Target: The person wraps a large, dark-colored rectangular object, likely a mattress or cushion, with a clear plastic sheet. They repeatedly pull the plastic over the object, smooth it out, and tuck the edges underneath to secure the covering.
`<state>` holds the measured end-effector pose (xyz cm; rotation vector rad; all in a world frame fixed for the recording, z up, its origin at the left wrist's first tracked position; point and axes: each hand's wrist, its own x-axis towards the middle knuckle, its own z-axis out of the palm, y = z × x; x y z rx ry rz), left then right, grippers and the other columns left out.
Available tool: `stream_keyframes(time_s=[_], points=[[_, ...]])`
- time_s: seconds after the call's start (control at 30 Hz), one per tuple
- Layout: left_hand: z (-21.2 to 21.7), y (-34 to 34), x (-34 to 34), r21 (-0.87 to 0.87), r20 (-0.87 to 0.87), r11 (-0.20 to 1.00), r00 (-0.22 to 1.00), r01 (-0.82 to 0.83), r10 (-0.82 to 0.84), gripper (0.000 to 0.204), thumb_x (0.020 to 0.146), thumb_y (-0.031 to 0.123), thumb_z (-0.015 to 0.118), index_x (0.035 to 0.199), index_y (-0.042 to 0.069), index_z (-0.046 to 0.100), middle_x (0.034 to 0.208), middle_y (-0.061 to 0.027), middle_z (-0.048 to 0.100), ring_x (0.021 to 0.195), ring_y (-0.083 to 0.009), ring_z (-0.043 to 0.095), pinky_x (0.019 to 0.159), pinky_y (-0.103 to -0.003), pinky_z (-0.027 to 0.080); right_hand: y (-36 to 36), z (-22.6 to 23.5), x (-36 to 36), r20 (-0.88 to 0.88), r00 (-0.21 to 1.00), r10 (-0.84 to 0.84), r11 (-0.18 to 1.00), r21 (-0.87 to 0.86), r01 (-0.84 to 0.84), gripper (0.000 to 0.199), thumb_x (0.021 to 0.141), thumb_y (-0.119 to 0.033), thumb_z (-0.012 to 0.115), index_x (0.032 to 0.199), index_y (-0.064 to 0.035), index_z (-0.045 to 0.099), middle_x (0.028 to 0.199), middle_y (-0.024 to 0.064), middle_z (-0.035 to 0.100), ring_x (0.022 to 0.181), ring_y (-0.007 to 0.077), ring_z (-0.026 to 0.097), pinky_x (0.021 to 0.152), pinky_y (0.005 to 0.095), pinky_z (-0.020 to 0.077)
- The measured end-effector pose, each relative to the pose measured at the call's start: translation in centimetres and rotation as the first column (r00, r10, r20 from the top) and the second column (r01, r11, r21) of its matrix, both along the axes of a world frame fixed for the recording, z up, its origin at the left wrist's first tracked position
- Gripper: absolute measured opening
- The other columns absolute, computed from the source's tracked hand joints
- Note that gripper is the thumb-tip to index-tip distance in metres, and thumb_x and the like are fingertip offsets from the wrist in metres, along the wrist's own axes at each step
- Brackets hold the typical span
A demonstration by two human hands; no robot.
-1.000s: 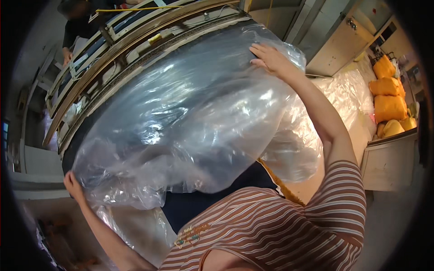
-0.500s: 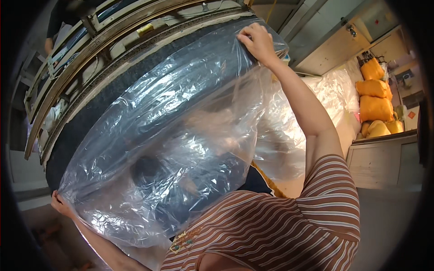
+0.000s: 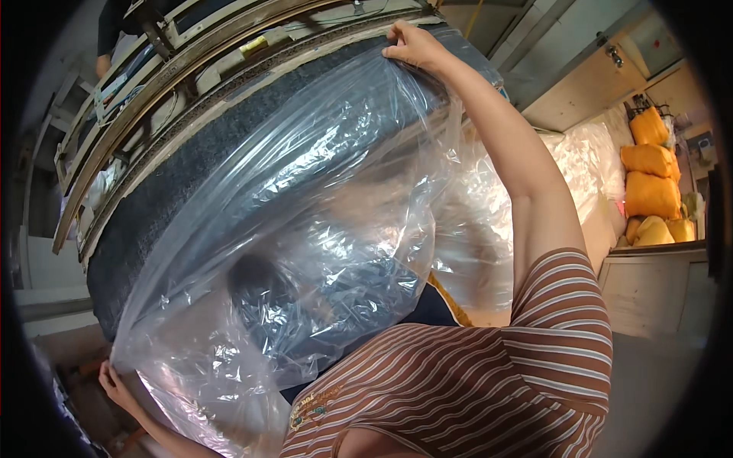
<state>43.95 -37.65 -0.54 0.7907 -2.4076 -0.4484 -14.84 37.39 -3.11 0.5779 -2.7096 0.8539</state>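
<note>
A large sheet of clear plastic film is stretched between my two hands over a dark, rough-topped work surface. At the far end my right hand pinches the film's edge, and the plastic gathers into creases below the fingers. My left hand grips the other corner at the lower left, past the near end of the dark surface. Between them the far edge runs fairly taut, while the near part hangs in crinkled folds in front of my body. My legs show blurred through it.
A metal-and-wood machine frame runs along the far side of the dark surface, with a small yellow piece on it. More crumpled clear film lies at the right. Several orange bundles are stacked beyond. Someone's arm shows at the upper left.
My right hand has moved left and a little farther away, drawing the film's edge with it. My left hand has come slightly nearer and lower. More creases run along the film's far edge.
</note>
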Motion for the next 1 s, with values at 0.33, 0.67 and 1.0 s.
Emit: stream_keyframes(time_s=[0.33,0.67,1.0], points=[[2.4,0.1,1.2,0.666,-0.411,0.742,0.870,0.083,0.272,0.041,0.094,0.036,0.054,0.125,0.009,0.051,0.122,-0.0027,0.052,0.113,-0.0147,0.046,0.098,-0.032,0.033,-0.8,6.4,-1.4,0.079,0.955,0.286,0.816,-0.542,-0.199,0.022,0.083,-0.025,0.065,0.086,-0.0039,0.063,0.078,0.0004,0.063,0.076,0.0104,0.057,0.071,0.0272,0.0455],[-7.7,-13.2,-16.6,0.132,-0.318,0.979,0.928,-0.158,0.193,0.032,0.090,0.031,0.062,0.104,0.002,0.066,0.099,-0.0029,0.064,0.094,-0.0126,0.056,0.085,-0.026,0.043,-0.9,-2.8,-4.5,-0.098,0.952,-0.290,0.829,-0.523,0.199,0.016,0.087,-0.019,0.059,0.093,-0.0042,0.059,0.080,0.0092,0.066,0.076,0.0190,0.063,0.070,0.0315,0.0477],[-8.1,-16.1,-25.1,0.312,-0.280,0.944,0.938,-0.110,0.202,0.037,0.088,0.033,0.063,0.110,0.003,0.067,0.106,-0.0046,0.066,0.096,-0.0133,0.057,0.086,-0.025,0.043,-1.4,-1.7,-6.9,-0.043,0.966,-0.256,0.852,-0.481,0.205,0.019,0.080,-0.021,0.067,0.088,-0.0033,0.066,0.076,0.0030,0.063,0.070,0.0117,0.056,0.068,0.0268,0.0452]])
